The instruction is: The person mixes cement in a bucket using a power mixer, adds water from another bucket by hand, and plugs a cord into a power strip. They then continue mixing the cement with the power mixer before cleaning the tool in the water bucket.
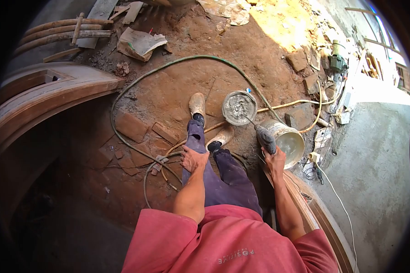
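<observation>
My right hand grips a dark power drill by its rear end. From the drill a thin mixing rod runs down into a bucket of wet grey mortar. Close beside the drill a larger whitish bucket, with pale liquid inside, stands to the right. My left hand rests on my left thigh near the knee, its fingers curled over the purple trousers; I see nothing else in it.
A green hose loops across the dirt floor, and a yellow hose runs behind the buckets. Bricks lie around my feet. Wooden frames lean at left and lower right. A green pump and a white cable are at right.
</observation>
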Available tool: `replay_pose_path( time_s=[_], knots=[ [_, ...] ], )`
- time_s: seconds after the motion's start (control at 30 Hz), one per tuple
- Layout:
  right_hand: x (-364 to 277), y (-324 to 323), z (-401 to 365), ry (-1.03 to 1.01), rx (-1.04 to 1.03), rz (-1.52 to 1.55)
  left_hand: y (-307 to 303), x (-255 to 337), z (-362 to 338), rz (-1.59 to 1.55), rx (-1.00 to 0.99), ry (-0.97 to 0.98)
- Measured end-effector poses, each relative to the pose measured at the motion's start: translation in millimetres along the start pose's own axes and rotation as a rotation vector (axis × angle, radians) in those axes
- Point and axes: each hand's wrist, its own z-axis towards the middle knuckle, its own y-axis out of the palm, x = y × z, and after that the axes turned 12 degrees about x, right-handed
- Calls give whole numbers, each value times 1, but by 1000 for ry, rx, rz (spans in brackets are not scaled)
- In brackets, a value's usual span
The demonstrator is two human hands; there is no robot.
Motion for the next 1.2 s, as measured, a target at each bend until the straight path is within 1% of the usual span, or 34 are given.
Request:
replay_pose_path(
  time_s=[0.17, 0.27, 0.33, 0.37, 0.43, 0.47, 0.57, 0.63, 0.67, 0.73, 0.97, 1.1, 1.17, 1.2],
  knots=[
    [7, 28, 9, -7, -25, -31, 6, -4, 2, -9, 3, -11],
    [12, 50, 12, -66, 0, -53, -4, -1, -1, -19, -20, -19],
    [20, 67, 16, 9, -22, -63, -1, -2, -2, -18, -14, -5],
    [24, 76, 19, 9, -22, -61, 1, -3, -1, -18, -12, -5],
    [26, 87, 26, -59, 19, -113, 5, -5, 0, 2, 1, 11],
    [28, 90, 29, -54, 22, -110, 8, -4, 3, 5, 5, 16],
    [30, 79, 28, -24, -26, -75, 13, -8, 0, 3, 37, 26],
    [31, 70, 29, -5, -49, -62, 6, -3, 1, -3, -31, 19],
    [31, 66, 28, -8, -43, -63, 5, 0, 1, -10, -30, 22],
    [28, 52, 16, 51, -16, -58, 5, 0, -1, 34, -2, 32],
    [-10, -27, -17, 46, 4, 68, 0, 4, -1, 27, -19, 20],
    [-25, -50, -18, 17, 6, 20, -2, 7, -1, 20, 4, 26],
    [-36, -56, -16, -55, 7, 71, -2, 7, 0, 24, 6, 24],
    [-37, -55, -15, -56, 4, 68, 0, 7, 1, 18, 3, 22]
  ],
)
